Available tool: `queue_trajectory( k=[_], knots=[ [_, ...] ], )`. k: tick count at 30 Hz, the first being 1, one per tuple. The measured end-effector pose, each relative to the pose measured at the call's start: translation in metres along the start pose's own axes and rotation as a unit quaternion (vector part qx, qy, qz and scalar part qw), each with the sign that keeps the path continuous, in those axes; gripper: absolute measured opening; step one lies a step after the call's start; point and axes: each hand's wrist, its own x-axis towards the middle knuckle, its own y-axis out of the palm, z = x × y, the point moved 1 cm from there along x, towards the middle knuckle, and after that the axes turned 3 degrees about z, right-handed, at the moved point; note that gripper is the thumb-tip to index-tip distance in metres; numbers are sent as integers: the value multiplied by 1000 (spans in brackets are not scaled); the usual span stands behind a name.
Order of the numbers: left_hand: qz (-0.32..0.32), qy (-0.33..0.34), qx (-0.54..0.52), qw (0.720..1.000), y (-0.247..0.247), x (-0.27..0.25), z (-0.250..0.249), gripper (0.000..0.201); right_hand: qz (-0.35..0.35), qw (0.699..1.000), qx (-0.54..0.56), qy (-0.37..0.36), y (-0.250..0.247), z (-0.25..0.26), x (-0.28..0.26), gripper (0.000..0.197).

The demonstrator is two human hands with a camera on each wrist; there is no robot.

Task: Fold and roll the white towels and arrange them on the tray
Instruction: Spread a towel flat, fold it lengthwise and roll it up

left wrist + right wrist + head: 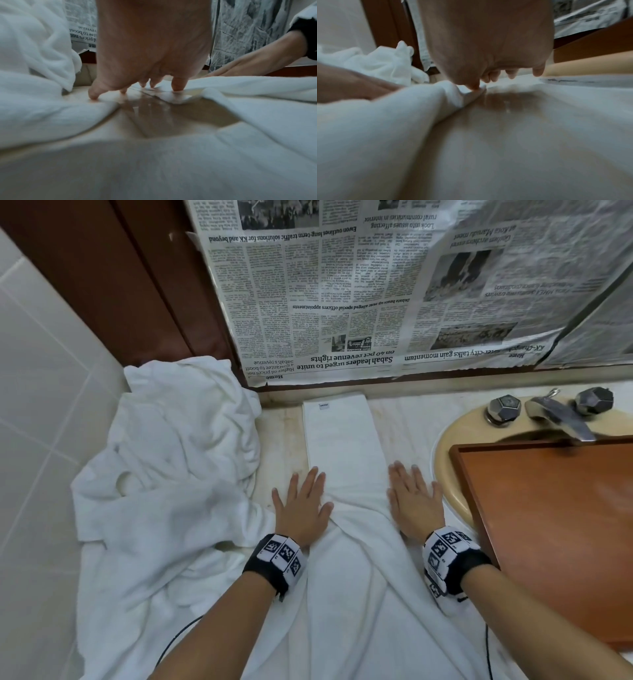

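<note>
Towel (pixel 337 440) between flat fingers (pixel 310 479)

We press our left hand (pixel 303 508) and right hand (pixel 416 503) down flat, side by side, fingers spread, both forearms extended forward.

I am counting two towels beside the sink (pixel 445 460): one folded strip (pixel 342 440), one crumpled heap (pixel 178 446); one tray (pixel 548 525), two tap knobs (pixel 505 407).

towel (pixel 342 446): soft matt cloth | tray (pixel 548 525): smooth wood | faucet (pixel 561 419): dull metal | newspaper (pixel 342 285): matt paper
</note>
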Motion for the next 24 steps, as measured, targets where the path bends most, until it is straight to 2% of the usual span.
queue_trajectory(
  k=[2, 4, 6, 8, 12, 18, 21, 24],
  knots=[
    [-44, 9, -29, 999, -1, -11, 1, 60, -43, 997, 67, 9, -2, 5, -16, 58],
    [-88, 50, -54, 993, 4, -22, 0, 56, -74, 989, 131, -4, -1, 8, -41, 57],
    [-98, 98, -77, 987, 12, -32, -5, 50, -98, 976, 191, -22, 7, 9, -69, 49],
    [-90, 112, -71, 987, 18, -35, -9, 40, -108, 970, 215, -34, 17, 8, -95, 41],
    [-106, 84, -51, 990, 19, -31, -14, 29, -30, 991, 124, -40, 30, 10, -124, 37],
    [-118, 92, -53, 987, 30, -34, -17, 33, 0, 997, 32, -76, 22, 19, -131, 27],
    [-127, 86, -61, 986, 32, -37, -18, 31, 18, 995, 66, -70, 20, 25, -138, 20],
    [-124, 80, -57, 987, 31, -40, -23, 31, 52, 979, 194, -40, 10, 30, -143, 16]
  ],
)
